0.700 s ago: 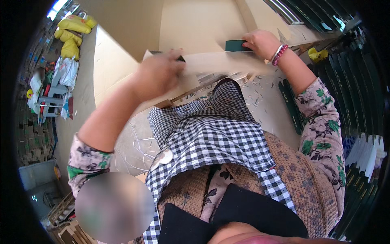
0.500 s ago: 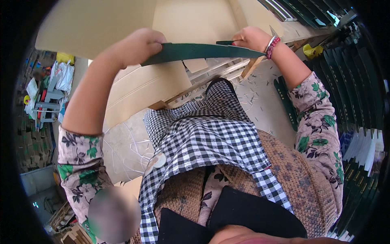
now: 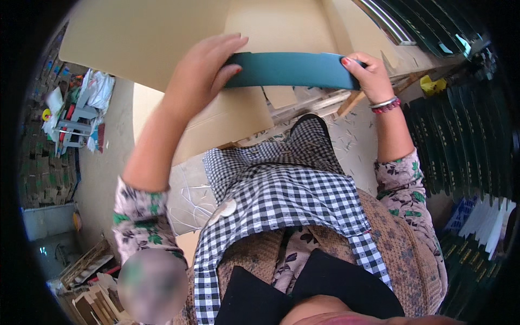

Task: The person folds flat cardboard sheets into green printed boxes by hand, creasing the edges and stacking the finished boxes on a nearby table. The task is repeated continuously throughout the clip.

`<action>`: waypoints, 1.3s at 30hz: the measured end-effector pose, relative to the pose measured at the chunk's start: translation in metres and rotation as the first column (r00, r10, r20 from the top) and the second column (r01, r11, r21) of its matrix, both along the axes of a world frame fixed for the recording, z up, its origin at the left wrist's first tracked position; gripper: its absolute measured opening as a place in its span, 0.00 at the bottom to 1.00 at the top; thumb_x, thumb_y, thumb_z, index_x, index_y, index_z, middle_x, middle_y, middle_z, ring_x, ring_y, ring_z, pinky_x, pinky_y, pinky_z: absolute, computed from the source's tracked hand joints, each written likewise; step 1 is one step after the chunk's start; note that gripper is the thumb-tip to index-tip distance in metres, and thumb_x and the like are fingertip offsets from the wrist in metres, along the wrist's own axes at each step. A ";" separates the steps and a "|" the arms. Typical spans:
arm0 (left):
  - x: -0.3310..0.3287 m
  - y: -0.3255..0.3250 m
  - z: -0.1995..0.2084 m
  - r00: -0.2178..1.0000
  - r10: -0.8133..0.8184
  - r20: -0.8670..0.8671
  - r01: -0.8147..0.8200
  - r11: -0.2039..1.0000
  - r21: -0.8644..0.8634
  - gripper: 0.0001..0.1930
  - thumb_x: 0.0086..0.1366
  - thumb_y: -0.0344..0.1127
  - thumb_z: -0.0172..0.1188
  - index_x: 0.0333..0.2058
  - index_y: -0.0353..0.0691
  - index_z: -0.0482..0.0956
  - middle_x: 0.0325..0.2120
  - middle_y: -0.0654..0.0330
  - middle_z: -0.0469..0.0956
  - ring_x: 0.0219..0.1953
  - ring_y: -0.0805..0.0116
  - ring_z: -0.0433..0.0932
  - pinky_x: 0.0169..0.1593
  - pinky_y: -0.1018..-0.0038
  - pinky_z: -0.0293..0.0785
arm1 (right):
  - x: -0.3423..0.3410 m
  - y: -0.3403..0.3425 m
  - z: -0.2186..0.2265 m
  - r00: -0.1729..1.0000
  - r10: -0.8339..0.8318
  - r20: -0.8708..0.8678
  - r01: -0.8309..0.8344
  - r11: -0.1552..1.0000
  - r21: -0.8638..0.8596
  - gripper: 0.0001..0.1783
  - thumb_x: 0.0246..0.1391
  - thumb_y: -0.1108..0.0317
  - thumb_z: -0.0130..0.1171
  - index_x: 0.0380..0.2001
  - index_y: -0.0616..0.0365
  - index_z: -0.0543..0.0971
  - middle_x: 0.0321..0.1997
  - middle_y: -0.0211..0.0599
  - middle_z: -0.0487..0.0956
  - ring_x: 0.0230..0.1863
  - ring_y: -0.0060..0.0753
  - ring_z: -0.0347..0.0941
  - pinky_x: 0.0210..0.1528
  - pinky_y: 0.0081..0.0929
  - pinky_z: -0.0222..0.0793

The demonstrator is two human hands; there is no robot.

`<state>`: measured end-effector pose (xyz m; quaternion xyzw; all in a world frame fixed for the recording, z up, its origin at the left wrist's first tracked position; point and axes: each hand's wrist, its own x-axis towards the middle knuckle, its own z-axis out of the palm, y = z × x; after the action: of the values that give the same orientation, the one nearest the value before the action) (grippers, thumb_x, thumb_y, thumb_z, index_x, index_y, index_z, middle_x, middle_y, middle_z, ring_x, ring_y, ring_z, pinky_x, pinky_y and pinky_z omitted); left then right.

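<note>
We have the long, narrow, dark green, slightly curved strip (image 3: 292,69) raised in front of the body, lying roughly crosswise between the two hands, with the broad tan cardboard panels (image 3: 141,35) behind and below it. Our bare right hand (image 3: 372,76) pinches its right end, thumb laid flat on the near face and fingers curled behind. Our bare left hand (image 3: 203,70) is spread at the other end, fingers reaching above the top edge and thumb well apart from them; we cannot tell how firmly, if at all, it presses. We judge the strip light and thin, stiff enough to span the gap yet springy enough to bow, and its faint sheen suggests a smooth, somewhat slippery face. We would take hold at both ends, thumb in front and fingers behind, since a hard squeeze midway could crease it.
</note>
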<state>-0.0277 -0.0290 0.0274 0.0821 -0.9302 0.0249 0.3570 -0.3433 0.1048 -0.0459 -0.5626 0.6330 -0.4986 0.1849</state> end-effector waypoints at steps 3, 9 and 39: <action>0.071 0.043 -0.018 0.937 0.196 -0.290 -0.105 0.948 0.300 0.14 0.64 0.26 0.50 0.49 0.31 0.72 0.43 0.50 0.76 0.47 0.61 0.76 0.51 0.68 0.71 | -0.006 0.001 0.000 0.997 0.044 0.064 -0.044 0.999 -0.006 0.13 0.54 0.60 0.61 0.28 0.60 0.80 0.25 0.24 0.74 0.29 0.15 0.67 0.35 0.18 0.64; 0.080 0.005 -0.083 0.689 0.401 -0.604 0.501 0.338 0.797 0.38 0.64 0.53 0.56 0.63 0.33 0.53 0.62 0.53 0.59 0.65 0.57 0.57 0.67 0.60 0.52 | -0.006 0.006 0.010 0.992 0.069 0.109 -0.072 0.997 0.026 0.13 0.56 0.60 0.62 0.27 0.60 0.80 0.24 0.21 0.73 0.29 0.14 0.65 0.34 0.17 0.63; -0.031 -0.005 -0.058 0.850 0.244 0.467 -0.378 0.900 0.219 0.16 0.55 0.34 0.63 0.44 0.43 0.77 0.41 0.56 0.77 0.43 0.53 0.76 0.44 0.62 0.73 | 0.026 -0.021 0.000 0.593 -0.362 -0.719 0.242 0.932 -0.269 0.15 0.49 0.58 0.62 0.40 0.51 0.79 0.43 0.43 0.78 0.46 0.47 0.74 0.46 0.40 0.70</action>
<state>-0.0582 -0.0344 -0.0306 0.2793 -0.9519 -0.0424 0.1184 -0.3177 0.0834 -0.0458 -0.6147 0.7001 -0.2851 -0.2251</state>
